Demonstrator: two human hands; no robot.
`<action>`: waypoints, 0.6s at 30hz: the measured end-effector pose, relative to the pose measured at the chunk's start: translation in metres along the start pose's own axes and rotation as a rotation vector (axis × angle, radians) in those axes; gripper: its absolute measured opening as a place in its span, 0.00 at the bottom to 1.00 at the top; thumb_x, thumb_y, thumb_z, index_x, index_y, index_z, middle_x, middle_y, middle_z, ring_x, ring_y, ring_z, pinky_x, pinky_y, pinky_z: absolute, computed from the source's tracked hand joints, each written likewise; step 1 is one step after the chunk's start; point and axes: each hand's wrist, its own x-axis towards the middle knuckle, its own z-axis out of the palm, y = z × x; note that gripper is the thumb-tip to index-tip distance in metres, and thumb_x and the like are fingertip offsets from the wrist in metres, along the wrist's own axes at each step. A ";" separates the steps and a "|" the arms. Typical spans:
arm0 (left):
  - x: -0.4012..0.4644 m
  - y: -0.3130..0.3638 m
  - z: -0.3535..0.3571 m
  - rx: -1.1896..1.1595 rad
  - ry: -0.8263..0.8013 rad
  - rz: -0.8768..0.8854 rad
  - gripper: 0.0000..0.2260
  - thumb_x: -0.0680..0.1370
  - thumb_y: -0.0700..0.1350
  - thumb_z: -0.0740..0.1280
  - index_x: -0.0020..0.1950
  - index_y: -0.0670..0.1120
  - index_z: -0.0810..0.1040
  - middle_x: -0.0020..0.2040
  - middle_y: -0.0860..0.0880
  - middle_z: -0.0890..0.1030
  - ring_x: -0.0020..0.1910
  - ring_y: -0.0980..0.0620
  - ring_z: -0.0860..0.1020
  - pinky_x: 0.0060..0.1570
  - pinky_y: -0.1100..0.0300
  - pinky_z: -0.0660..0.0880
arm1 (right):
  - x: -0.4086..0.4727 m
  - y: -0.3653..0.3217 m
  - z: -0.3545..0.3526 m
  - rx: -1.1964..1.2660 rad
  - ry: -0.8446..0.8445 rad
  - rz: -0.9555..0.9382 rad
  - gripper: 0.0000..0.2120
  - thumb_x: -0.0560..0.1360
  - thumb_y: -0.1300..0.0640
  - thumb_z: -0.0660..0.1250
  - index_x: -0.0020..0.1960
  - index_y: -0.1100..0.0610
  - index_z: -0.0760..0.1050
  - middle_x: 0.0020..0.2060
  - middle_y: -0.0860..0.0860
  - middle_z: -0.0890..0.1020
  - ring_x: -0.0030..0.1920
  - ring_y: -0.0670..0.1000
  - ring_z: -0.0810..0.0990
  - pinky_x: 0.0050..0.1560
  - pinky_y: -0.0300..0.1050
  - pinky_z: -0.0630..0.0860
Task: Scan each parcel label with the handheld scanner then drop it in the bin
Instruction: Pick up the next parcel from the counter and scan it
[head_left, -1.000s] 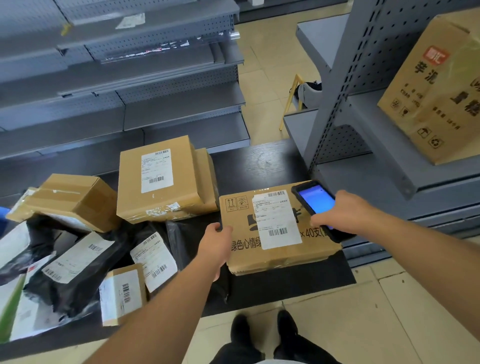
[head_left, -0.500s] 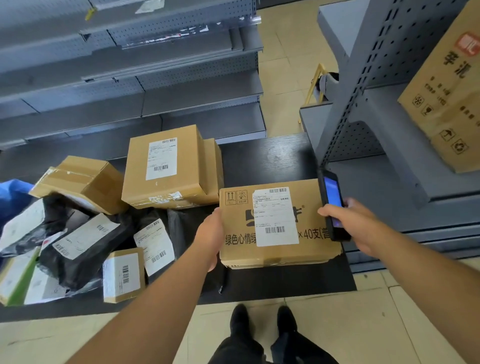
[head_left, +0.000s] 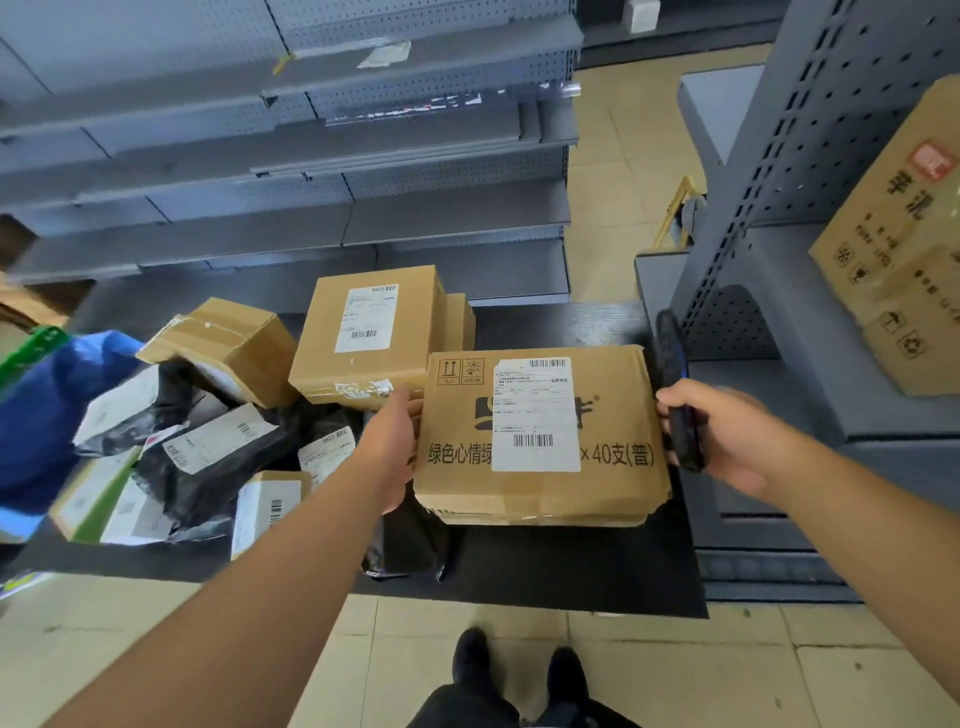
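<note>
A flat brown cardboard parcel (head_left: 540, 493) with a white barcode label (head_left: 535, 415) on top is lifted slightly above the black table (head_left: 571, 571). My left hand (head_left: 389, 447) grips its left edge. My right hand (head_left: 727, 431) holds the black handheld scanner (head_left: 675, 395) edge-on, upright, pressed against the parcel's right edge. A blue bag-lined bin (head_left: 47, 415) shows at the far left.
Two taller cardboard boxes (head_left: 374, 332) (head_left: 228, 348) stand behind on the table. Black poly mailers (head_left: 208, 457) and small labelled packets (head_left: 265, 509) lie heaped at left. Grey metal shelving (head_left: 311, 156) runs behind and at right, where a big carton (head_left: 898, 260) sits. My feet (head_left: 514, 670) are below.
My right hand turned the scanner from flat over the parcel to upright at its right edge. Both hands now clamp the parcel, which has risen a little. The view swung left, revealing the blue bin.
</note>
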 end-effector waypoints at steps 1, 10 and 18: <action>-0.003 0.004 -0.006 -0.009 0.005 0.008 0.24 0.87 0.62 0.54 0.63 0.48 0.81 0.55 0.47 0.86 0.56 0.46 0.83 0.60 0.45 0.77 | -0.002 -0.005 0.001 0.005 -0.018 -0.018 0.40 0.56 0.48 0.84 0.62 0.63 0.75 0.55 0.67 0.77 0.56 0.65 0.81 0.59 0.62 0.83; -0.034 0.033 -0.076 -0.078 0.012 0.097 0.28 0.86 0.66 0.51 0.69 0.49 0.80 0.64 0.46 0.83 0.63 0.46 0.79 0.68 0.42 0.74 | -0.025 -0.059 0.049 0.012 -0.208 -0.147 0.09 0.80 0.56 0.65 0.59 0.58 0.77 0.62 0.60 0.84 0.57 0.56 0.87 0.61 0.63 0.79; -0.061 0.026 -0.177 -0.221 0.031 0.101 0.31 0.85 0.68 0.51 0.72 0.47 0.77 0.64 0.45 0.85 0.65 0.43 0.80 0.67 0.41 0.75 | -0.034 -0.080 0.139 -0.093 -0.389 -0.139 0.10 0.83 0.56 0.62 0.62 0.59 0.76 0.65 0.60 0.83 0.67 0.62 0.81 0.72 0.67 0.72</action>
